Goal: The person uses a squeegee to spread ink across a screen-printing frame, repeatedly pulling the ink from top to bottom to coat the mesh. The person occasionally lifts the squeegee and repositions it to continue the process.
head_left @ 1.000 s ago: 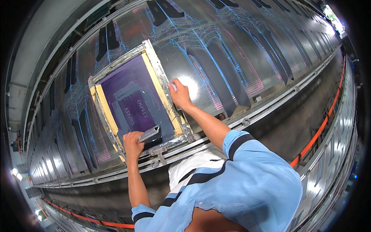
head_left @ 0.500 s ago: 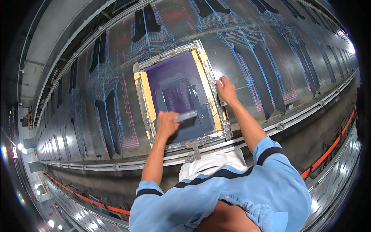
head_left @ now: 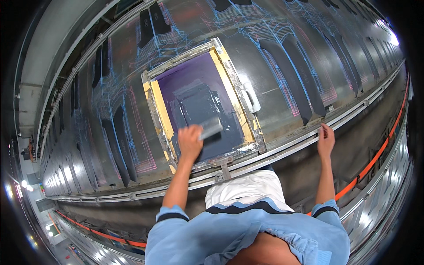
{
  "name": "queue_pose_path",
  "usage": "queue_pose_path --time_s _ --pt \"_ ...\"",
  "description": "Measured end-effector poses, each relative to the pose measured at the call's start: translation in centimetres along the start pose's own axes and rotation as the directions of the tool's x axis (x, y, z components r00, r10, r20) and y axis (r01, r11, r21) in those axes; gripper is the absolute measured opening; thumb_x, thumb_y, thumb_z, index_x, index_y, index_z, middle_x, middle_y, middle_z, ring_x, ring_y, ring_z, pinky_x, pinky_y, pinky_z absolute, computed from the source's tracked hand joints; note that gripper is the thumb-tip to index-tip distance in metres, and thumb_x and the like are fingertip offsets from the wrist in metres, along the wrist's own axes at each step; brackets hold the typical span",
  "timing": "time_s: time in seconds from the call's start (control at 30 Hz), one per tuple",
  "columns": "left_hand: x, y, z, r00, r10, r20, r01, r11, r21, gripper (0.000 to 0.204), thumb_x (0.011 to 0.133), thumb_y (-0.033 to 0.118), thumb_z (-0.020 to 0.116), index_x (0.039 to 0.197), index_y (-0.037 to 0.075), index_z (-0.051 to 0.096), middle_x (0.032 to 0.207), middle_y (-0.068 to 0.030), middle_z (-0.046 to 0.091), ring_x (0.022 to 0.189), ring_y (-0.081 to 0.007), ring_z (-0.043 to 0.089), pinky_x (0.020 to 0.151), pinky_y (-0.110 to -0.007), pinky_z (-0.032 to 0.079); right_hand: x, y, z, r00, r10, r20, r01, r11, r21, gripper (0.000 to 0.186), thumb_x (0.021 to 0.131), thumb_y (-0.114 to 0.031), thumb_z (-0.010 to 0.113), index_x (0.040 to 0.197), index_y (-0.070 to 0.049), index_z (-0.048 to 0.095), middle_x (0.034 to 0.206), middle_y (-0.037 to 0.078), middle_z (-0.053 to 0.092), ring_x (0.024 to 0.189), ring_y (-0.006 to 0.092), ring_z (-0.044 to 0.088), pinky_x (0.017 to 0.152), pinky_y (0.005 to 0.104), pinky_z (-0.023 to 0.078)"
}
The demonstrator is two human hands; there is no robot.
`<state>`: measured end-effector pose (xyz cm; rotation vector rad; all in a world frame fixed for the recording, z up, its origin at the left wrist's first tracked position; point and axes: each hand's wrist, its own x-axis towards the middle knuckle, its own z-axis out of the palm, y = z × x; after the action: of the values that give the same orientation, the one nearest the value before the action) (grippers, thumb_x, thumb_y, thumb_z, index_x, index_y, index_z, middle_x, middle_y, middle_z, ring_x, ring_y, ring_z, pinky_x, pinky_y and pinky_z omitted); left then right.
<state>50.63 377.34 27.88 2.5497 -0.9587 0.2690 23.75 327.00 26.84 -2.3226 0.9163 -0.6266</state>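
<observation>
yellow tape ran in two strips [head_left: 161,104] down the long sides of one worn metal screen-printing frame [head_left: 180,59], which lay flat on the dark printing table [head_left: 270,98]. inside it was one purple mesh [head_left: 190,73], its middle and lower part smeared with grey-blue ink [head_left: 201,102]. the left hand [head_left: 190,142] had its fingers closed round one end of a single grey squeegee [head_left: 210,128], slanted over the lower half of the mesh; whether its edge pressed on the ink could not be told.

the right hand [head_left: 326,139] was well apart from the frame, by the table's metal rail [head_left: 289,148], fingers half bent; whether they pinched anything could not be told. one white handle [head_left: 252,98] stood at the frame's right side, and one metal bracket [head_left: 225,168] at its near edge.

two long dark panels [head_left: 304,81] lay to the right of the frame, two more dark pieces [head_left: 125,143] to its left, and two short ones [head_left: 145,31] beyond its far left corner. blue and pink lines [head_left: 282,86] crossed the table around them. small pale lettering showed faintly on some panels, too small and blurred to read. two dark bands, one per sleeve, trimmed the light-blue shirt [head_left: 194,234].
</observation>
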Motion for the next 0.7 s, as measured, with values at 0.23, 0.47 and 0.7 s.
queue_pose_path --time_s 0.23,0.47,0.7 --pt "-4.6 4.5 -3.4 0.981 -0.135 0.137 0.141 0.989 -0.038 0.044 0.061 0.004 0.079 0.104 0.013 0.073 0.108 -0.0039 0.069 0.099 -0.0298 0.062 0.091 -0.045 0.044 5.7 7.9 -4.4 0.966 -0.169 -0.195 0.117 0.961 -0.251 0.024 0.097 -0.01 0.064 0.119 -0.003 0.068 0.118 0.015 0.067 0.111 0.0331 0.062 0.1 0.0426 0.046" --pt "-2.7 5.2 -5.5 0.896 -0.261 0.36 0.231 0.965 0.124 0.025 0.068 0.007 0.072 0.092 0.009 0.066 0.099 -0.01 0.068 0.096 -0.0336 0.059 0.091 -0.046 0.041 9.5 13.3 -4.0 0.92 -0.378 0.099 0.391 0.884 -0.255 0.02 0.094 -0.014 0.053 0.1 0.0 0.066 0.116 0.019 0.066 0.124 0.0416 0.057 0.108 0.0532 0.039" --pt "-2.0 3.9 -5.1 0.826 -0.312 0.47 0.26 0.95 0.174 0.021 0.071 0.005 0.065 0.09 0.007 0.058 0.099 -0.0139 0.064 0.095 -0.0352 0.057 0.089 -0.047 0.04 8.6 17.9 -2.8 0.879 -0.464 0.107 0.476 0.844 -0.246 0.043 0.098 -0.036 0.035 0.089 -0.003 0.061 0.102 0.02 0.068 0.123 0.0446 0.057 0.107 0.0581 0.034"
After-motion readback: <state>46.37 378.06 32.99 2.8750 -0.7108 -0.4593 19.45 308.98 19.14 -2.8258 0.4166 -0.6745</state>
